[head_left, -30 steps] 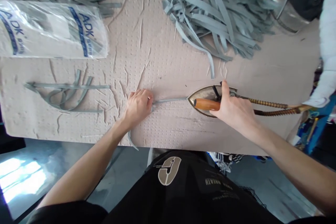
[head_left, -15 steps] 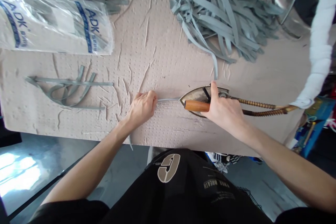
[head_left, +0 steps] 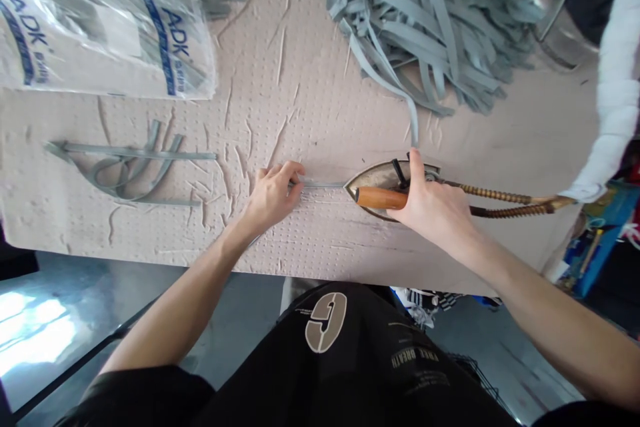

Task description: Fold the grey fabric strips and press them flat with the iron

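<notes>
Left hand point(head_left: 273, 195) uncurls at the grey strip point(head_left: 324, 185)

Its earlier fist has loosened; whether it pinches, I cannot tell. From it the strip runs toward three o'clock to the iron point(head_left: 373, 180), whose wooden handle point(head_left: 380, 198) the right hand point(head_left: 434, 205) clasps. Dotted table point(head_left: 310, 240) beneath; floor point(head_left: 233, 310) at seven o'clock.

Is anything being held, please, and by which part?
The right hand holds the iron by its brown handle. The left hand is at a grey strip; its grip is unclear.
</notes>
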A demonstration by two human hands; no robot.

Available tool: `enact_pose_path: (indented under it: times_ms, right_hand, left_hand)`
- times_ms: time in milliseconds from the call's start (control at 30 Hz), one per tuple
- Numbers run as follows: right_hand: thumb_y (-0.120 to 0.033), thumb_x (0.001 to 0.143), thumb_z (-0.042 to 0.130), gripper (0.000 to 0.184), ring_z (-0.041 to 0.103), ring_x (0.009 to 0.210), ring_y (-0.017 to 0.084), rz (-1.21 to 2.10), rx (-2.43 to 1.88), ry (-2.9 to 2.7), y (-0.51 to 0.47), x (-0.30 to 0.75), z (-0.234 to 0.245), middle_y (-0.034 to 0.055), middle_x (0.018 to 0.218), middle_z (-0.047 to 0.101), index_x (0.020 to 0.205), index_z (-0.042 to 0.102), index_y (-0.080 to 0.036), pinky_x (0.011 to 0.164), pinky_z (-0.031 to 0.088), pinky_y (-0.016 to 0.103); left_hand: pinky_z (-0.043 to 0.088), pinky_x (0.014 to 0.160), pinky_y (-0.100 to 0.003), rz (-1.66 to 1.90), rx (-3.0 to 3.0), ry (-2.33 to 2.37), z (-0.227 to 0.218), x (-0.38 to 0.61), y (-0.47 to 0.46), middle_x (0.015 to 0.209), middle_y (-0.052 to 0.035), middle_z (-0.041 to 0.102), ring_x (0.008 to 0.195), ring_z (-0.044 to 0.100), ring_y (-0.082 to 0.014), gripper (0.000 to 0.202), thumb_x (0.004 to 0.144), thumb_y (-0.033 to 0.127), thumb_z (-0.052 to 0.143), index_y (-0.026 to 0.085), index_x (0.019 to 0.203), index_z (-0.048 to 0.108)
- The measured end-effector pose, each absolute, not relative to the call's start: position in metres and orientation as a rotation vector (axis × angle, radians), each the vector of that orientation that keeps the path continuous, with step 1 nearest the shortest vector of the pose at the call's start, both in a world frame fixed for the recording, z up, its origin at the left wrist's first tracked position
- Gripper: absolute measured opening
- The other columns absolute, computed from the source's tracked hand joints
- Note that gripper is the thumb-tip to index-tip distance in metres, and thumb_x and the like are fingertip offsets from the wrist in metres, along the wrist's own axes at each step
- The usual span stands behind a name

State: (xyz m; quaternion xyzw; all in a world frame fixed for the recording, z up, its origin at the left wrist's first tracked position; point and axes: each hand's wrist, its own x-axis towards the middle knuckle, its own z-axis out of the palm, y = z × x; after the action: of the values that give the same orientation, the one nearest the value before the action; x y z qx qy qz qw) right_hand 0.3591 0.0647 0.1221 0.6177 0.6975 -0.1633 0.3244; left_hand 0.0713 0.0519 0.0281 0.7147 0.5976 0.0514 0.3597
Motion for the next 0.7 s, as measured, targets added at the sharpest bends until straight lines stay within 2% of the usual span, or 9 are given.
enact_pose_path:
  times_ms: [133,433,700]
  right_hand:
    - [-0.072,0.089,0.052,0.112,0.069,0.066,0.031,-0.456,1.605,1.818,0.065,0.355,0.120,0.0194,0.079,0.073,0.162,0.013,0.004,0.060,0.045,0.036]
    - [-0.065,0.092,0.052,0.106,0.068,0.066,0.030,-0.462,1.510,2.000,0.064,0.321,0.111,0.0207,0.081,0.074,0.161,0.013,0.006,0.062,0.046,0.036]
    - [-0.061,0.091,0.055,0.110,0.069,0.068,0.030,-0.500,1.548,1.992,0.064,0.317,0.111,0.0187,0.079,0.074,0.162,0.004,0.006,0.063,0.047,0.036]
  left_hand:
    - [0.040,0.096,-0.046,0.167,1.945,1.511,0.021,0.071,0.046,0.100,-0.0073,0.072,0.103,0.065,-0.0261,0.021,0.094,0.019,0.048,0.020,0.113,0.057]
    - [0.039,0.088,-0.044,0.250,2.056,1.529,0.008,0.067,0.039,0.097,-0.0076,0.073,0.099,0.064,-0.0266,0.021,0.094,0.020,0.050,0.020,0.113,0.059]
    - [0.039,0.090,-0.044,0.275,2.052,1.591,0.012,0.070,0.037,0.096,-0.0070,0.072,0.098,0.064,-0.0260,0.023,0.091,0.018,0.050,0.019,0.114,0.057]
